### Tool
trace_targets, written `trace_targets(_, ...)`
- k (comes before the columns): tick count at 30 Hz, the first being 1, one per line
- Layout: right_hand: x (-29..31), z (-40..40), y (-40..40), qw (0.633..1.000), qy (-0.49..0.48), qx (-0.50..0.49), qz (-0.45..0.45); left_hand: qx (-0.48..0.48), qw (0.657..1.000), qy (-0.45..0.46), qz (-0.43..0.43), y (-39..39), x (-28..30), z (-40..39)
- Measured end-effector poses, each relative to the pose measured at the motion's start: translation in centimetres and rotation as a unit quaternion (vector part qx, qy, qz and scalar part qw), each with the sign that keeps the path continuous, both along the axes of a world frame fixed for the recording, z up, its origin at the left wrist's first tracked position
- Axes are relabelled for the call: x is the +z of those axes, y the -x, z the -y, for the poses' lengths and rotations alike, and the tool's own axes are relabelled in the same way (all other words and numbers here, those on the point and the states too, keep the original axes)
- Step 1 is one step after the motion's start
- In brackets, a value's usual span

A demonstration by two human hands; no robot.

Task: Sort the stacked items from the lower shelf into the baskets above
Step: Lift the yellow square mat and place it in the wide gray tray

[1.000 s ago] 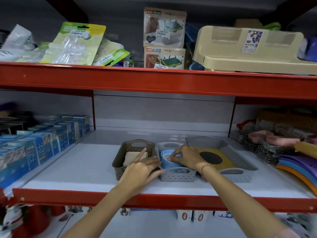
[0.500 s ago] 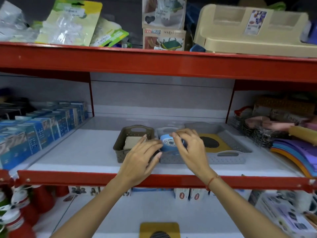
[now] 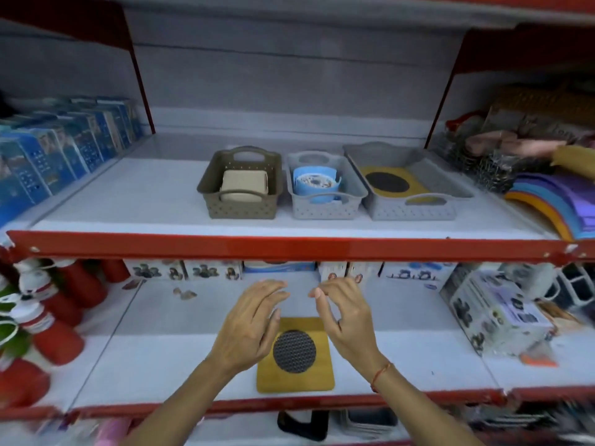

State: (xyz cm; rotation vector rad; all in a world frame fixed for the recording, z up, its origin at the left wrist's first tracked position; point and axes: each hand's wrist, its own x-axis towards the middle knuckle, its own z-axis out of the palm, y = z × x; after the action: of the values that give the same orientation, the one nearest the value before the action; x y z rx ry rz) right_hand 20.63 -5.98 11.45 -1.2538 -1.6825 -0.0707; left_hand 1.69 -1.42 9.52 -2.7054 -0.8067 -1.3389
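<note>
Three baskets stand in a row on the upper shelf. The brown basket (image 3: 240, 206) holds a beige block (image 3: 243, 185). The small grey basket (image 3: 325, 209) holds a blue item (image 3: 317, 185). The large grey tray basket (image 3: 415, 210) holds a yellow pad with a black disc (image 3: 388, 183). On the lower shelf lies another yellow pad with a black mesh disc (image 3: 295, 355). My left hand (image 3: 249, 326) and my right hand (image 3: 343, 317) hover just above it, one on each side, fingers apart and empty.
Blue boxes (image 3: 58, 152) line the upper shelf's left side; wire baskets and coloured sheets (image 3: 553, 201) fill the right. On the lower shelf, red bottles (image 3: 54, 317) stand left, a printed box (image 3: 495, 317) right, small boxes (image 3: 212, 272) at the back. A red shelf edge (image 3: 289, 249) crosses between.
Both hands have let go of the blue item in the small grey basket and come down to the lower shelf, over the yellow pad. The view has tilted downward.
</note>
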Motion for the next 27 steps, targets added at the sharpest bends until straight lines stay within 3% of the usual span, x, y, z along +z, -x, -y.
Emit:
trace_targets(3,-5.3,0.5,-0.9,0.989,0.146,-0.013,0.030,0.060,0.981,0.160,-0.093,0.6,-4.0,1.0)
trace_targets(7,-11.7,1.0,-2.6,0.921,0.385,-0.043,0.038,0.142,0.905,0.342,-0.210,1.3,-9.7,1.3)
trace_targets(10,-14.6,1.2,-3.5,0.878,0.471,-0.070,0.043,0.181,0.842,0.427,-0.275,1.6,-11.9,1.0)
trace_targets(13,-15.5,1.0,-3.6,0.858,0.506,-0.081,0.048,0.198,0.803,0.476,-0.298,1.6,-12.7,0.6)
trace_targets(20,-15.2,-0.2,-3.2,0.842,0.539,-0.024,-0.010,0.181,0.801,0.518,-0.239,0.2,-14.6,0.4)
trace_targets(27,-14.3,-1.2,-3.1,0.816,0.557,-0.028,-0.153,0.211,0.771,0.599,-0.046,-2.3,-14.0,0.1)
